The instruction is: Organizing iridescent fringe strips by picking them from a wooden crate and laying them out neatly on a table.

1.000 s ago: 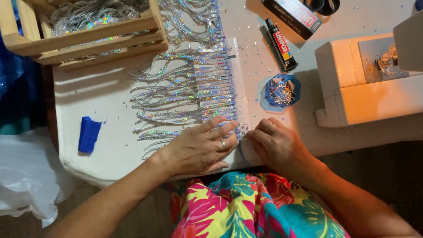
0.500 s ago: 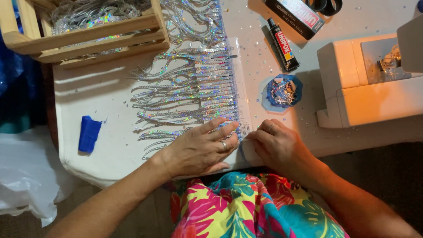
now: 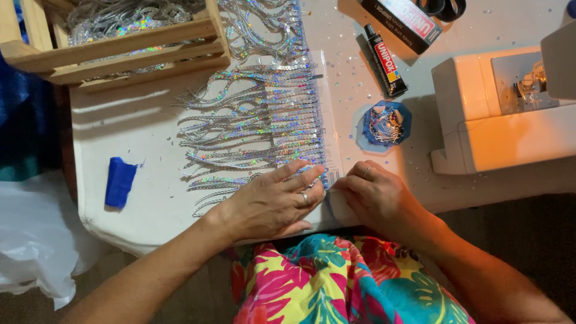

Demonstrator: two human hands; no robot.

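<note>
Down by the sequin fringe [image 3: 264, 132], the left hand [image 3: 270, 204] presses flat on its near end; just beside it, the right hand [image 3: 375, 195] pinches the fringe's band edge on the bench [image 3: 150, 120].

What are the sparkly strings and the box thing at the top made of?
The sparkly strings look like strands of thin plastic sequins: flat little discs flashing rainbow colours, though the exact material is hard to tell. The crate at the top looks like bare, unpainted wood: pale slats with visible grain. The left hand presses on the strands.
</note>
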